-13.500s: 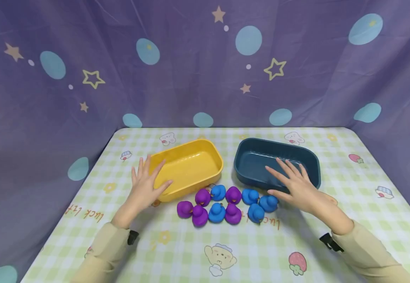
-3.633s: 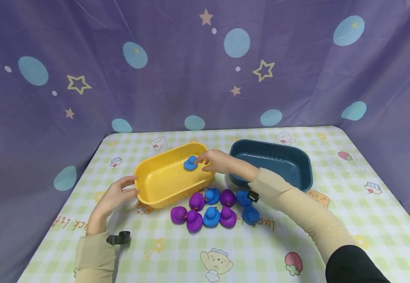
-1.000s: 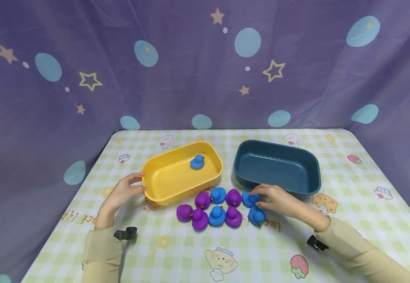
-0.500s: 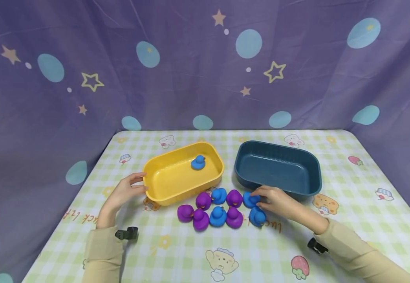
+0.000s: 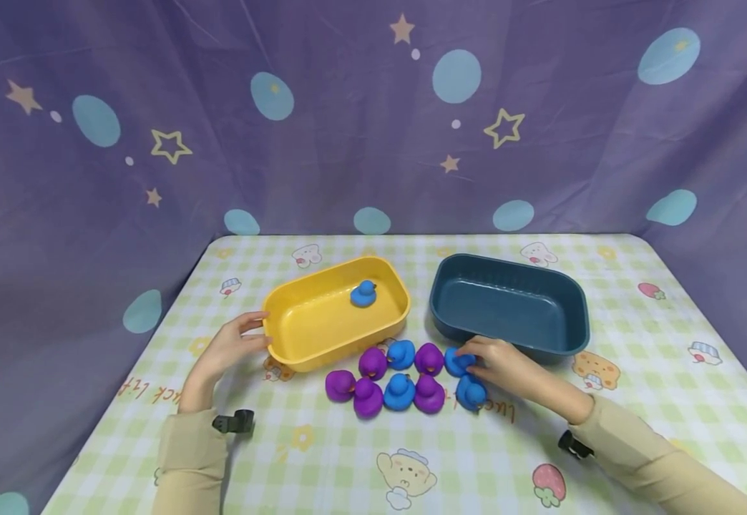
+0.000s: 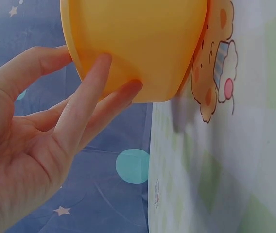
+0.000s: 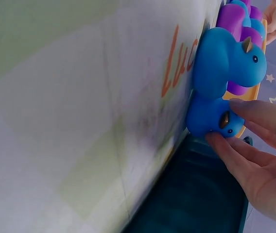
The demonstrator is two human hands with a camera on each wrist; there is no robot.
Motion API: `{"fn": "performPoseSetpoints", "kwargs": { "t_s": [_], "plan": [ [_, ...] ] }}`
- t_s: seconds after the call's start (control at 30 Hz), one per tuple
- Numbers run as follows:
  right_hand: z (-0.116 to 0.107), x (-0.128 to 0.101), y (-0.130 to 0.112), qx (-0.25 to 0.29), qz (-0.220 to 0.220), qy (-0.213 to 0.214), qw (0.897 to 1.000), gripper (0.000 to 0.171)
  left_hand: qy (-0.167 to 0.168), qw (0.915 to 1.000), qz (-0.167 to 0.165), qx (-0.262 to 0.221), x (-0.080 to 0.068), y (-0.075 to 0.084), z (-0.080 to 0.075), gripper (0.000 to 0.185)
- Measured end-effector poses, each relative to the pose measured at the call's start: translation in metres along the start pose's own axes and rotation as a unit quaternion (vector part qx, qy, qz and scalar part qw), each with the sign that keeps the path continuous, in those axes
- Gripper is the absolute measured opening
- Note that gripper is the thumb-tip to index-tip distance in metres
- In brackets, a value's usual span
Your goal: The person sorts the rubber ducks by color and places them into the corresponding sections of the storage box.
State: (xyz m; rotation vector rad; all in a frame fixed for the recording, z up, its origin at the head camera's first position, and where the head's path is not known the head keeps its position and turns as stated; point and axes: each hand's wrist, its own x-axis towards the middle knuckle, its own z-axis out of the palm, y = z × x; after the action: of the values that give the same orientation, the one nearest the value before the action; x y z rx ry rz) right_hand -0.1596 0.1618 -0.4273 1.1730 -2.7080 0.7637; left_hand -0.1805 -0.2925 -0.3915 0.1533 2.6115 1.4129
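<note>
Your right hand [image 5: 499, 365] pinches the blue duck [image 7: 212, 118] on the bench [image 5: 515, 443] beside the blue tub [image 5: 509, 304] (likely light, squashy rubber): grip its round body gently, left hand [image 5: 228, 348] steadying the yellow tub [image 5: 338, 315].

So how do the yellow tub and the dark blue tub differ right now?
The yellow tub holds one blue duck; the dark blue tub holds none. The left hand touches the yellow tub's end wall with straight fingers, while the right hand is not on the dark blue tub but pinches a blue duck on the table in front of it. Both are oblong, open-topped and similar in size.
</note>
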Motion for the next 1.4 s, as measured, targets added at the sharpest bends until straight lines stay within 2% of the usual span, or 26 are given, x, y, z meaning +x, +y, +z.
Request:
{"fn": "performPoseSetpoints", "kwargs": {
  "t_s": [0.27,0.93,1.4],
  "plan": [
    [-0.002,0.001,-0.002,-0.014,-0.019,0.017,1.000,0.023,0.003,1.0000,0.003,-0.002,0.001,0.000,0.000,0.056],
    [-0.008,0.001,-0.006,-0.007,-0.014,0.021,1.000,0.023,-0.004,1.0000,-0.003,-0.005,-0.001,0.002,0.001,0.058],
    [-0.012,0.011,-0.012,0.006,-0.039,0.059,0.997,0.026,-0.007,0.9999,-0.008,-0.006,-0.001,0.002,0.000,0.059]
  ]
}}
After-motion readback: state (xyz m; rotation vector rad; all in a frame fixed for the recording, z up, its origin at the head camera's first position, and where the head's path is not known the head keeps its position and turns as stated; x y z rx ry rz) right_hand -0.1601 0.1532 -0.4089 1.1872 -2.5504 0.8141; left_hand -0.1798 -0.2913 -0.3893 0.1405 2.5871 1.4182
